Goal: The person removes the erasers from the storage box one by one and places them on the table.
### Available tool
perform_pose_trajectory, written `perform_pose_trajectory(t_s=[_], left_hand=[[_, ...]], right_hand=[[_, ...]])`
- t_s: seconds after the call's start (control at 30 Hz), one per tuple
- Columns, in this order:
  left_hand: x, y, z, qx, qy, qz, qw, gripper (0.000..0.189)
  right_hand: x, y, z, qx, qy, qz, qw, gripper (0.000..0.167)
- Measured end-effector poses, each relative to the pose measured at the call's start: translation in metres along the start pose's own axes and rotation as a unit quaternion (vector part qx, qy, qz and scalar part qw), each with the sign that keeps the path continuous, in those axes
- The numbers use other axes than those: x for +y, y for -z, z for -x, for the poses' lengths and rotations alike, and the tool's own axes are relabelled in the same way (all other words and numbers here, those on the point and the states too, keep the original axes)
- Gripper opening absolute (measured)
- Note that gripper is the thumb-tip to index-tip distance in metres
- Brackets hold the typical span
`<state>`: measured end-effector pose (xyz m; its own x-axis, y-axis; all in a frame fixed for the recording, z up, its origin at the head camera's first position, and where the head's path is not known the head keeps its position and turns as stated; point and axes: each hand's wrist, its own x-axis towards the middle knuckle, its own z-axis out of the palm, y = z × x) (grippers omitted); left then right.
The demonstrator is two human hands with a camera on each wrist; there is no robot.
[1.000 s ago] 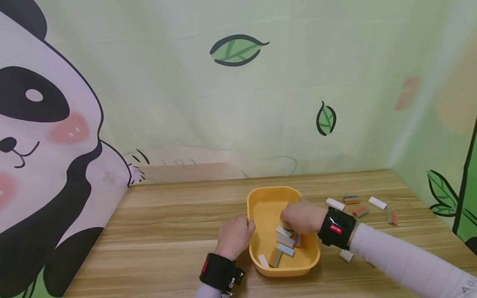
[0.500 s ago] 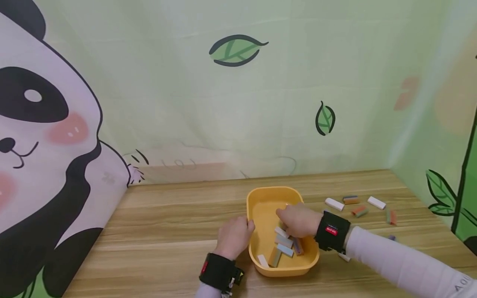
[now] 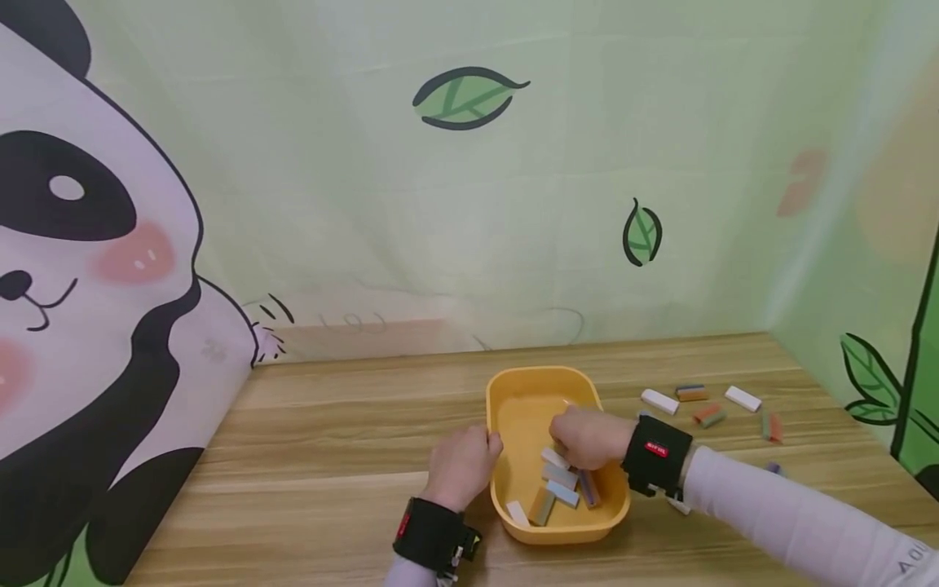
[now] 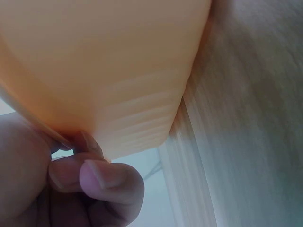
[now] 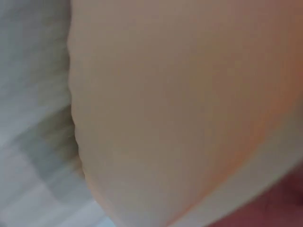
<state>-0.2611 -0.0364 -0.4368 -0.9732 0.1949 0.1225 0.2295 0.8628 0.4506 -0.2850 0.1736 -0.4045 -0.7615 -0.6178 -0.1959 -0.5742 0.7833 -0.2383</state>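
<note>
Left hand [image 3: 458, 466] had the yellow tub [image 3: 521, 424] pinched by its rim. Right hand [image 3: 592, 436] was curled inside near the blocks [image 3: 562, 493], couldn't tell if gripping one.

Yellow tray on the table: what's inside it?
Inside the yellow tray are several small blocks, white, light blue and two-toned, toward its near end. The right hand reaches in; whatever lies beneath it is covered.

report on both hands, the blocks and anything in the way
Left hand grips tub by rim. Right hand inside, over blocks, hold unseen. Loose blocks on table, right of tub. Right hand hides part of tub.
</note>
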Motion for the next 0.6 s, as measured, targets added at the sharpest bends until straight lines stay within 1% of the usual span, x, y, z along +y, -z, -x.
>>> perform_pose_trajectory(t_s=[0.17,0.3,0.4,0.5,0.6], left_hand=[[-0.0004,-0.0014,-0.0007,0.000,-0.003,0.001,1.0000,0.035],[-0.0013,-0.0016,-0.0014,-0.006,0.001,0.008,0.9999,0.034],[-0.0019,-0.0016,-0.0016,-0.003,0.000,0.010,0.9999,0.034],[-0.0014,-0.0008,-0.0012,0.002,-0.002,0.006,1.0000,0.034],[-0.0009,-0.0006,-0.0005,0.005,-0.006,0.005,1.0000,0.033]], right_hand=[[0.0030,0.0001,0.0010,-0.042,0.020,-0.007,0.9989,0.020],[0.0025,0.0020,0.0023,-0.056,0.028,-0.021,0.9978,0.022],[0.0019,0.0050,0.0039,-0.062,0.033,-0.023,0.9973,0.024],[0.0018,0.0066,0.0061,-0.086,0.042,-0.021,0.9952,0.022],[0.0025,0.0079,0.0076,-0.118,0.050,-0.019,0.9916,0.019]])
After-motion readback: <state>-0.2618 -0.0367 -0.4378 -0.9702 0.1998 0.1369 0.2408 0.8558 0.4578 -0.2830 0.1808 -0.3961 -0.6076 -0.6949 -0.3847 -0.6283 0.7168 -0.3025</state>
